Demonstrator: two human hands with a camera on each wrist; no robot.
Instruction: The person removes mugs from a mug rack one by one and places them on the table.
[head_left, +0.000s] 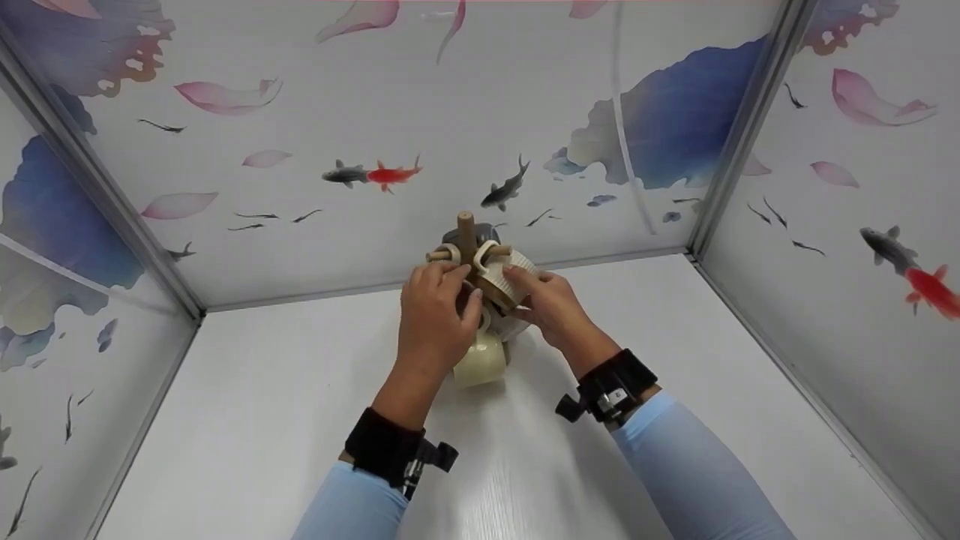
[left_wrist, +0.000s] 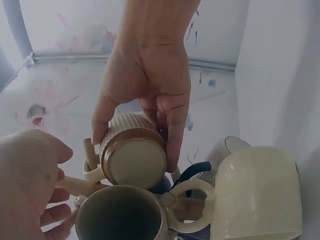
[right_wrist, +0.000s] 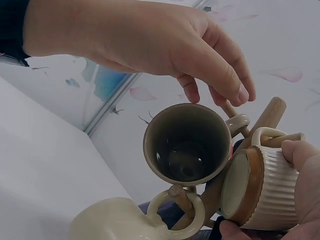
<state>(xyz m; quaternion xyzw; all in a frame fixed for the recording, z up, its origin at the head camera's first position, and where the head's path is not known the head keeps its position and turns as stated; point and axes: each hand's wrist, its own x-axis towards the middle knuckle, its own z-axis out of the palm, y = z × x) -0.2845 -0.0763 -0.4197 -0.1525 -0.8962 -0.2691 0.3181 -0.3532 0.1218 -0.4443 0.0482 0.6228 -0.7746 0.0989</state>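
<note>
A wooden mug tree [head_left: 466,234] stands near the back wall with several mugs on its pegs. My right hand [head_left: 559,311] grips a cream ribbed mug [head_left: 519,276] with a brown base band, thumb on one side and fingers on the other. That mug lies tilted, its handle around a peg in the right wrist view. My left hand [head_left: 435,315] is at the tree's left side, fingers loosely bent beside a grey-brown mug [right_wrist: 187,145], not wrapped around it. A pale yellow mug [head_left: 480,364] hangs by its handle at the front.
Something dark grey [head_left: 487,234] shows behind the post, partly hidden. A clear glass-like item [left_wrist: 236,144] sits behind the yellow mug in the left wrist view. The white table [head_left: 285,420] is bounded by printed panels [head_left: 480,97] at the back and sides.
</note>
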